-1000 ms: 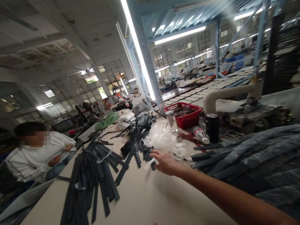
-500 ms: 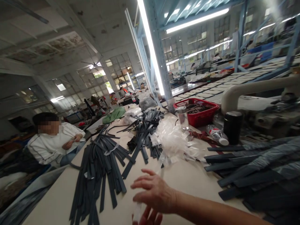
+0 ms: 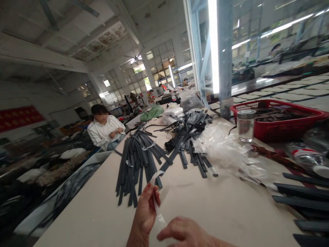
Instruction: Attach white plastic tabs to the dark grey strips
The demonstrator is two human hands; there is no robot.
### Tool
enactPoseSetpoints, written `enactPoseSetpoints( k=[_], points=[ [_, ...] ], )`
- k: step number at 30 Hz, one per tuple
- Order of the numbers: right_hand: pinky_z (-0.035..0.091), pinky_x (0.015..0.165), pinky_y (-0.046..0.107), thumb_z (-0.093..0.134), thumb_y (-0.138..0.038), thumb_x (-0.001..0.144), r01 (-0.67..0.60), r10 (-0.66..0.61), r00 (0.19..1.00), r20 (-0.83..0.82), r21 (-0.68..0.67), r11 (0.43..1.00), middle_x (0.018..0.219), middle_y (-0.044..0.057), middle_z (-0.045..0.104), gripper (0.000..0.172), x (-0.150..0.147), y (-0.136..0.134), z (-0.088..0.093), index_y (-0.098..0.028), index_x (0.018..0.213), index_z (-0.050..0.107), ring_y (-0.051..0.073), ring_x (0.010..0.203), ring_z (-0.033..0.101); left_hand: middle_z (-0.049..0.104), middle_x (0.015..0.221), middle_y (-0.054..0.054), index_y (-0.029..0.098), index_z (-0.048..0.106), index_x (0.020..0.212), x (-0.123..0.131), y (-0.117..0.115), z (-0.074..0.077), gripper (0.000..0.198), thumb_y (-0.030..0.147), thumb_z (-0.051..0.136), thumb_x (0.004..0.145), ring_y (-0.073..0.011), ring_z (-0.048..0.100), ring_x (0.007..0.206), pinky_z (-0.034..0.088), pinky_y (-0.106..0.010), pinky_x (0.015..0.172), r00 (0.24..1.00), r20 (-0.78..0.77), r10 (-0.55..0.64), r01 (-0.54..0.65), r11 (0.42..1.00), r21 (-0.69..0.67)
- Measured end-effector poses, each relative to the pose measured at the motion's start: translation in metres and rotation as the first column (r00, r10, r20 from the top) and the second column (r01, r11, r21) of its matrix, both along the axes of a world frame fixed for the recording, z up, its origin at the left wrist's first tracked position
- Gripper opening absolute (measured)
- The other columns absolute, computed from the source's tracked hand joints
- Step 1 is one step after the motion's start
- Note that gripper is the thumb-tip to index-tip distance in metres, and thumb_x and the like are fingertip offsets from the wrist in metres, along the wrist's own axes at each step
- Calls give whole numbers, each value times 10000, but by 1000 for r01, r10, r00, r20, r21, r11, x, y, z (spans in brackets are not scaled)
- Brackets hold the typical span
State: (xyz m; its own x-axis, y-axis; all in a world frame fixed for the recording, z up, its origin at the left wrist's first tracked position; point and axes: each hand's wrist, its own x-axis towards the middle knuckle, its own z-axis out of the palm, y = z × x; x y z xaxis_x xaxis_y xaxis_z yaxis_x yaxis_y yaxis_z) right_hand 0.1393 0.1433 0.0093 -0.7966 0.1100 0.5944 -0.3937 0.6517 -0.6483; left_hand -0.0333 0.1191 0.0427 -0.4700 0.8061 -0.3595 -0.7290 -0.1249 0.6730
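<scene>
My left hand (image 3: pixel 144 213) is low in the middle of the view, its fingers pinched on a thin strip of clear tape (image 3: pixel 156 192) that curls upward. My right hand (image 3: pixel 186 234) sits just right of it at the bottom edge, fingers curled, touching the strip's lower end. Both hands hover over the beige table (image 3: pixel 205 202). Just beyond them lies a pile of long dark straps (image 3: pixel 136 156).
A second heap of dark straps (image 3: pixel 189 132), crumpled clear plastic (image 3: pixel 222 145), a glass jar (image 3: pixel 245 126), a red basket (image 3: pixel 282 121) and a bottle (image 3: pixel 305 156) lie farther back and right. More dark strips (image 3: pixel 303 197) sit at the right. A person in white (image 3: pixel 105 128) sits at the left.
My right hand drew back from the plastic heap toward me. My left hand came into view and pinched the tape strip. The view swung left and down.
</scene>
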Motion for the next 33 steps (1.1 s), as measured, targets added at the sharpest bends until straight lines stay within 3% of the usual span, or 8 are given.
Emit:
enactPoseSetpoints(
  k=[2, 3, 7, 10, 12, 17, 24, 33],
  points=[
    [456, 913, 363, 404, -522, 949, 127, -136, 990, -27, -215, 968, 1105, 127, 655, 438, 6, 6, 10, -196, 1067, 672, 231, 1002, 612, 693, 713, 0, 147, 639, 951, -4, -6, 2, 277, 103, 765, 709, -73, 608, 552, 486, -150, 515, 989, -140, 50, -47, 999, 25],
    [465, 893, 372, 413, -512, 948, 177, -193, 981, -9, -361, 916, 1083, 127, 646, 424, 7, 9, 13, -190, 1047, 670, 233, 990, 611, 689, 713, 4, 152, 645, 958, -3, -9, 2, 302, 142, 789, 693, -70, 597, 550, 476, -150, 517, 978, -207, 36, -29, 999, 36],
    [487, 818, 397, 378, -607, 932, 163, -120, 986, 116, -822, 545, 964, 104, 644, 542, 1, 22, 10, -160, 1087, 642, 240, 920, 623, 679, 709, -8, 156, 668, 1000, 22, -20, -3, 302, 308, 753, 754, -70, 566, 574, 431, -170, 554, 871, -449, -200, 217, 976, -15],
    [486, 646, 330, 525, -589, 866, 113, -60, 993, 97, -908, 402, 680, 17, 588, 487, -3, 29, 10, -147, 1021, 658, 168, 615, 585, 681, 714, -28, 143, 689, 952, 45, -22, -11, 272, 352, 715, 780, -86, 558, 592, 387, -191, 552, 756, -552, -352, 345, 931, -121],
    [452, 558, 281, 620, -495, 826, 150, -97, 988, 123, -919, 364, 639, -3, 573, 382, -2, 36, 15, -152, 982, 677, 133, 529, 533, 681, 711, -31, 142, 693, 910, 55, -22, -16, 266, 364, 721, 766, -96, 558, 594, 373, -205, 558, 731, -555, -396, 369, 914, -167],
    [477, 773, 285, 648, -413, 807, 199, -214, 967, 137, -933, 302, 1042, 86, 667, 297, 14, 58, 34, -154, 932, 720, 194, 925, 613, 658, 660, -8, 140, 685, 832, 62, -23, -22, 242, 342, 753, 717, -81, 514, 529, 349, -214, 544, 753, -511, -415, 366, 909, -199],
    [443, 639, 261, 677, -560, 758, 258, -406, 903, 139, -932, 255, 826, 50, 698, 454, 24, 85, 42, -170, 991, 692, 146, 674, 623, 652, 646, -5, 140, 681, 950, 54, -36, -29, 319, 394, 715, 760, -76, 508, 504, 335, -211, 516, 729, -504, -463, 409, 885, -222],
    [458, 620, 255, 682, -560, 747, 256, -546, 829, 118, -949, 185, 778, 24, 675, 443, 33, 108, 38, -189, 988, 668, 134, 642, 602, 654, 621, -7, 143, 636, 869, 41, -47, -35, 359, 462, 726, 731, -87, 525, 468, 308, -220, 477, 711, -514, -479, 375, 877, -299]
  ],
)
